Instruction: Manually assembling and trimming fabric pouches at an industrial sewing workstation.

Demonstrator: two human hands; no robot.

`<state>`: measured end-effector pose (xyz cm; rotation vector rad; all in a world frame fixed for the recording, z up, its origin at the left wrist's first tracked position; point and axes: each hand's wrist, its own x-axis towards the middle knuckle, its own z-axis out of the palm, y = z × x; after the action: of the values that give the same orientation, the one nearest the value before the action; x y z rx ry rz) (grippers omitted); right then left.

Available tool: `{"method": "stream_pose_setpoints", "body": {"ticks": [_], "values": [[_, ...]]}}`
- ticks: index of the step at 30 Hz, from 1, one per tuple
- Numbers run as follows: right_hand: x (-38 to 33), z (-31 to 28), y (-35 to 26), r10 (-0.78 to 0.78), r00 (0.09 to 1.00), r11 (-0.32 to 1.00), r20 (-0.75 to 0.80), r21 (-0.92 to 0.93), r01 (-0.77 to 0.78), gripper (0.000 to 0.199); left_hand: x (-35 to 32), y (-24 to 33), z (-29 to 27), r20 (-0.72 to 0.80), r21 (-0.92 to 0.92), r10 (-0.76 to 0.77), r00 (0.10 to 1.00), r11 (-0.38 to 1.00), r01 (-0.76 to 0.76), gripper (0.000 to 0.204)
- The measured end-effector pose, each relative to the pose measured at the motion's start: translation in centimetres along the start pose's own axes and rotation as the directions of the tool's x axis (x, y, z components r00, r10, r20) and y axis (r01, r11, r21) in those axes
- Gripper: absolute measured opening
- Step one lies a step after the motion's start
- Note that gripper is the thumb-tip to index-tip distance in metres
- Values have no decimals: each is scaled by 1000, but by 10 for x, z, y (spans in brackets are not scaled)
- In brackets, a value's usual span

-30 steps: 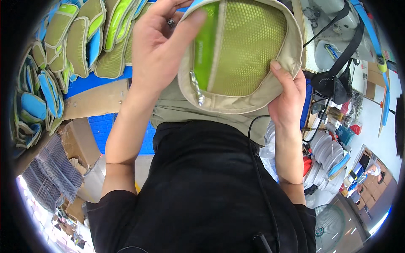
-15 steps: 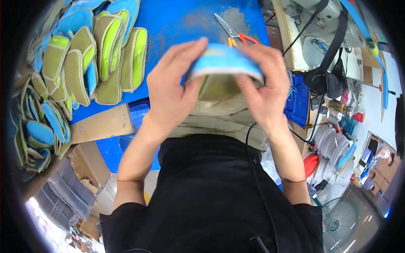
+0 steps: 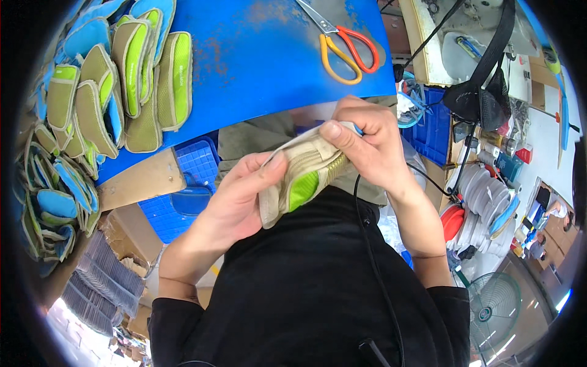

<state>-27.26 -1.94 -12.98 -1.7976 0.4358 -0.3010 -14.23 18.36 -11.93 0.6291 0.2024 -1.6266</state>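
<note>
A khaki fabric pouch [image 3: 296, 174] with a lime-green panel, pale edging and a bit of blue at its far right end is held tilted in front of my waist. My left hand [image 3: 238, 199] is closed on its left end, thumb on top. At the upper right end my right hand [image 3: 374, 144] pinches the edge between thumb and bent fingers. Beyond the hands, scissors [image 3: 342, 49] with one red and one orange handle lie on the blue tabletop [image 3: 251, 67]. Similar pieces [image 3: 143, 128] in khaki, green and blue lie heaped at the left.
Below the tabletop at left are a blue plastic crate [image 3: 162, 214] and cardboard [image 3: 128, 235]. To the right stand a pale workbench [image 3: 422, 55], a black strap with a mesh bag [image 3: 483, 104], stacked white discs [image 3: 480, 208] and a fan [image 3: 492, 306]. A black cable [image 3: 373, 263] runs down my shirt.
The pouch has come down and closer to my body and turned, from its blue side to its khaki and green side. Both hands moved with it. The scissors are now fully uncovered.
</note>
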Motion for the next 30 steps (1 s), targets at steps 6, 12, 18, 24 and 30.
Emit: {"method": "stream_pose_setpoints", "body": {"ticks": [6,12,18,24,30], "values": [[4,1,1,56,998,997,14,60,-57,40,-1,1,-21,73,-36,45,996,998,-42,53],[5,8,-2,-26,998,999,-65,-49,22,35,8,17,-15,53,367,165,985,914,-172,47],[10,6,-9,0,996,991,-86,-132,-11,33,11,37,-14,85,636,104,991,760,-134,43],[8,10,-9,3,995,994,-96,-112,-13,31,14,32,-25,120,604,124,985,778,-172,40],[7,15,-11,-13,995,994,-96,-107,3,30,12,30,-37,84,586,50,995,805,-90,37]]}}
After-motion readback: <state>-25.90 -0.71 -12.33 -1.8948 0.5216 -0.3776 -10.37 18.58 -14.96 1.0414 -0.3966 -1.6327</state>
